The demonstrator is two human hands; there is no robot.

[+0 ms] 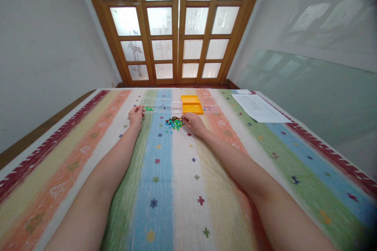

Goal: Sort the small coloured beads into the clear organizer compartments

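Note:
My left hand is at the left end of a clear plastic box, its thumb and fingers closed on the edge. Several green pieces lie in that box close to my fingertips. A heap of tiny coloured pieces, green, blue, yellow and dark brown, lies on the cloth between my hands. At the heap's right edge is my right hand, its fingers bent and drawn together; whatever is between them is too small to make out. Just beyond it sits an open yellow plastic box.
Right of the yellow box is another clear compartment holding a few small blue pieces. A printed paper sheet lies at the table's far right. The striped tablecloth covers the table. Glass-paned wooden doors stand beyond it.

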